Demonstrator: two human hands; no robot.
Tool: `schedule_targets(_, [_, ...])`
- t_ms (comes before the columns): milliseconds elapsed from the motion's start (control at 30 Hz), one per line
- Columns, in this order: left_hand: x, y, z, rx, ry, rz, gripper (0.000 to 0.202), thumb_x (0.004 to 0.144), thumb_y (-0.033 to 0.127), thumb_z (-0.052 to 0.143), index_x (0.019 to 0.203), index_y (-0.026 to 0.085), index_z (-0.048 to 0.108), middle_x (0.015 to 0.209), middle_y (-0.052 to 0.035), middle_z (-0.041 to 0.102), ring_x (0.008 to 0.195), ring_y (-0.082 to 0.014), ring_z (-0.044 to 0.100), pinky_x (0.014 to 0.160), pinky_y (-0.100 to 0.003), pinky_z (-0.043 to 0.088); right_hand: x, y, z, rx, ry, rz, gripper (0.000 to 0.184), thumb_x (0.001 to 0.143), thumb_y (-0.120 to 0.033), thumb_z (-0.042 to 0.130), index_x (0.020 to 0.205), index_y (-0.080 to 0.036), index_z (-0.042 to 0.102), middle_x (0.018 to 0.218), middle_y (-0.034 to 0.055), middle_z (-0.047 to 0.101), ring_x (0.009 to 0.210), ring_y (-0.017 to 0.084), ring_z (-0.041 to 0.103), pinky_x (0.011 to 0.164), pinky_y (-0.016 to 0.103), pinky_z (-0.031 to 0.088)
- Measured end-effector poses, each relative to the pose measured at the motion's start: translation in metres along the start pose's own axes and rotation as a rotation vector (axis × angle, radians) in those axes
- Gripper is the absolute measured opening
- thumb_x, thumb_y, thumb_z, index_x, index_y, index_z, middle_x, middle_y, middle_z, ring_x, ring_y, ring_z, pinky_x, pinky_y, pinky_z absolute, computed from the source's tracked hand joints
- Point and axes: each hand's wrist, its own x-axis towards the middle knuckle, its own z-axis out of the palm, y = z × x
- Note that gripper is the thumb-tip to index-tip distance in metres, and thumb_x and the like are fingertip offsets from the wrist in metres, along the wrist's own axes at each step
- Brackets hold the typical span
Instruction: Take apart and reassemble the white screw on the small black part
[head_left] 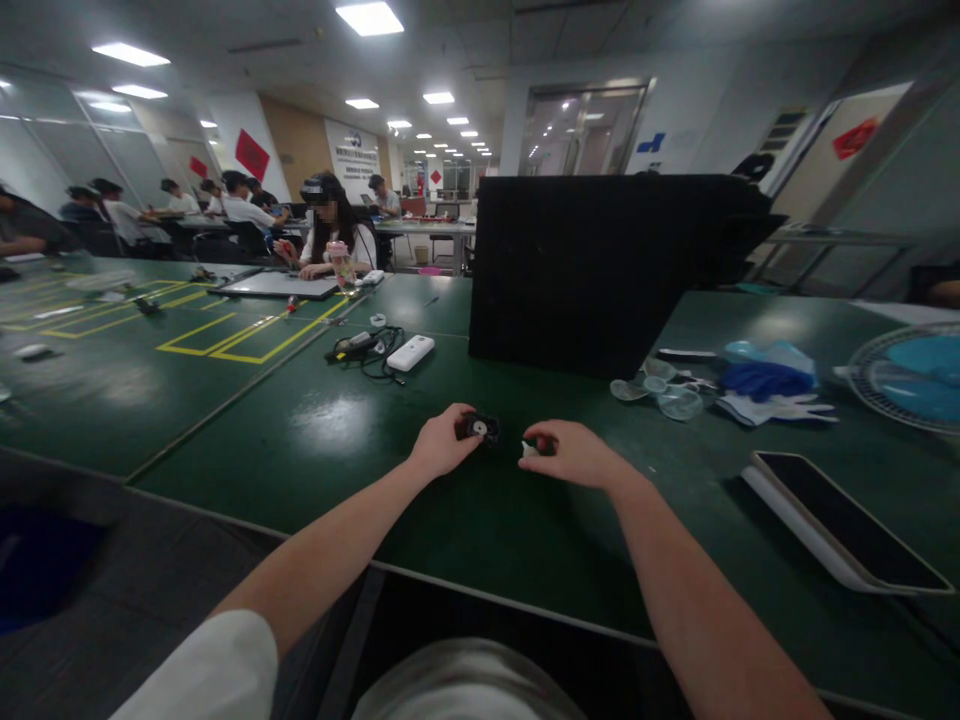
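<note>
Between the thumb and fingers of my left hand (444, 442) is a small black housing (491, 428) with a round white disc (479, 428) on its face. My right hand (574, 453), a short gap to the right, pinches a small white piece (528, 450) at its fingertips. The piece is too small to name. The two held things are apart, both just above the green table (450, 530).
A large black box-like panel (570, 270) stands behind my hands. A phone-like device (847, 520), gloves (772, 385) and a fan (911, 375) lie right. Left are a white power bank (411, 353) and black cables (364, 348). A co-worker (330, 235) sits across.
</note>
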Motion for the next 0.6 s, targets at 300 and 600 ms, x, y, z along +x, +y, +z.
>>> schedule_targets(300, [0.000,0.001,0.003,0.010,-0.001,0.020,0.046,0.078,0.030,0.071,0.122,0.026,0.058,0.102,-0.0035,0.072,0.094,-0.0210,0.068,0.087,-0.035,0.052,0.006,0.008,0.029,-0.313,0.044,0.060,0.015,0.071,-0.031,0.071,0.085,-0.027,0.071,0.087,0.0074,0.065,0.071,0.022,0.058,0.057,0.033,0.044])
schedule_targets(600, [-0.002,0.006,0.002,0.054,-0.006,0.026,0.045,0.079,0.030,0.070,0.122,0.027,0.057,0.102,-0.0012,0.072,0.095,-0.0190,0.067,0.088,-0.033,0.051,0.009,0.004,0.024,-0.390,0.136,0.175,0.022,0.076,-0.037,0.067,0.093,-0.023,0.071,0.102,0.0096,0.062,0.091,0.026,0.059,0.071,0.036,0.048])
